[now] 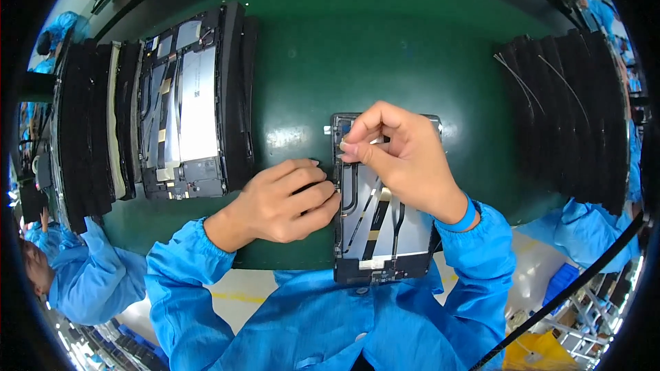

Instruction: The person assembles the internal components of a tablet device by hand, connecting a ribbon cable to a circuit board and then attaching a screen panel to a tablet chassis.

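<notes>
An opened tablet body (385, 233) with black flat cables and a silver inner plate lies on the green table (385, 62) in front of me. My left hand (285, 199) rests against the tablet's left edge, fingers curled on the frame. My right hand (399, 154) hovers over the upper half of the tablet, thumb and fingers pinched together on something small near the left rim; what it pinches is too small to tell.
At the left stands a rack of black foam dividers (86, 130) with another opened tablet (182, 113) leaning in it. A second stack of black foam sheets (570, 117) stands at the right. Other people in blue coats are at the left and right edges.
</notes>
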`<action>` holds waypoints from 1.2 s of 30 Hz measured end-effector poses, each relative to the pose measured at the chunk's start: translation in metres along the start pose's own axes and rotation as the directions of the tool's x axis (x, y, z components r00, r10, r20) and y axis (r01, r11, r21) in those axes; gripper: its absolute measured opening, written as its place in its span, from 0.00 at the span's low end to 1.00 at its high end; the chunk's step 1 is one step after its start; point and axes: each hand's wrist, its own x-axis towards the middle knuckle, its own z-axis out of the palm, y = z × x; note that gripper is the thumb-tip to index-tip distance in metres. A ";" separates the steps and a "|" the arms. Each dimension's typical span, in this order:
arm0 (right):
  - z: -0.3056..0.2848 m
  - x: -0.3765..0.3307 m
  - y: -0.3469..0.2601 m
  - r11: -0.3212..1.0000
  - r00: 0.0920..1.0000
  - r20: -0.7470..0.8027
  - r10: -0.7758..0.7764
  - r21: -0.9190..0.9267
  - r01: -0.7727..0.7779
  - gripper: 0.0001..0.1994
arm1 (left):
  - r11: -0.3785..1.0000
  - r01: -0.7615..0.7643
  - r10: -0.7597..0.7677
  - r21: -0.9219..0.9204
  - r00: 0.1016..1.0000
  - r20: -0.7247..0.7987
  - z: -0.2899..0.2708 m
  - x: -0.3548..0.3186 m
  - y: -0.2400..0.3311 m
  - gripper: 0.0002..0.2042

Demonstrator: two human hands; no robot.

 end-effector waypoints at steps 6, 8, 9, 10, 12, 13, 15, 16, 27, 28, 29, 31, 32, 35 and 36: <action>0.002 -0.001 0.002 1.000 1.000 -0.003 0.017 -0.019 -0.017 0.05 | 0.999 0.023 -0.022 0.048 1.000 -0.005 0.000 0.004 0.001 0.13; 0.003 -0.001 0.001 1.000 1.000 -0.001 0.015 -0.023 -0.015 0.05 | 0.998 0.017 -0.018 0.064 1.000 0.007 0.002 0.003 -0.004 0.13; 0.003 -0.001 0.001 1.000 1.000 0.001 0.016 -0.022 -0.016 0.05 | 0.999 0.004 -0.004 0.052 1.000 -0.005 0.004 0.003 -0.005 0.13; 0.003 -0.001 0.001 1.000 1.000 0.004 0.017 -0.023 -0.017 0.05 | 0.999 -0.008 0.009 0.039 1.000 -0.017 0.005 0.002 -0.006 0.13; 0.002 -0.001 0.003 0.998 1.000 -0.009 -0.016 -0.057 0.016 0.05 | 0.999 -0.016 0.017 0.032 0.999 -0.037 0.005 0.001 -0.009 0.13; 0.002 -0.001 0.003 0.998 1.000 -0.009 -0.016 -0.056 0.016 0.05 | 0.999 -0.026 0.028 0.024 0.998 -0.058 0.004 0.001 -0.011 0.12; 0.001 -0.001 0.003 0.999 1.000 -0.007 -0.018 -0.038 0.018 0.05 | 1.000 -0.021 0.021 0.019 0.999 -0.043 0.003 0.002 -0.009 0.12; 0.001 -0.001 0.002 0.999 1.000 -0.012 -0.018 -0.037 0.017 0.05 | 1.000 -0.014 0.015 0.015 0.999 -0.029 0.003 0.003 -0.009 0.12; 0.002 -0.003 0.002 0.998 0.999 -0.003 -0.036 -0.053 0.036 0.05 | 0.992 -0.128 0.128 0.023 0.992 -0.019 0.001 0.000 -0.007 0.09; 0.002 -0.003 0.003 0.998 0.999 -0.008 -0.034 -0.051 0.033 0.05 | 0.994 -0.113 0.113 -0.005 0.993 -0.021 0.002 0.001 -0.007 0.08; 0.003 -0.002 0.003 0.997 0.998 -0.032 -0.053 -0.057 0.051 0.04 | 0.994 -0.105 0.105 -0.004 0.994 0.004 -0.001 0.003 -0.008 0.09; 0.004 -0.002 0.003 0.996 0.996 -0.052 -0.071 -0.058 0.068 0.03 | 0.995 -0.102 0.102 -0.007 0.995 0.003 -0.002 0.002 -0.007 0.09; 0.003 -0.003 0.000 0.996 0.998 -0.032 -0.059 -0.070 0.057 0.03 | 0.995 -0.100 0.100 -0.007 0.995 -0.001 -0.002 0.001 -0.007 0.09; 0.002 -0.003 -0.001 0.995 0.998 -0.020 -0.053 -0.090 0.051 0.04 | 0.993 -0.117 0.117 -0.016 0.993 0.014 -0.002 0.003 -0.007 0.10; 0.002 -0.003 -0.001 0.993 0.998 -0.022 -0.058 -0.101 0.056 0.04 | 0.993 -0.118 0.119 -0.019 0.993 0.015 -0.001 0.003 -0.007 0.10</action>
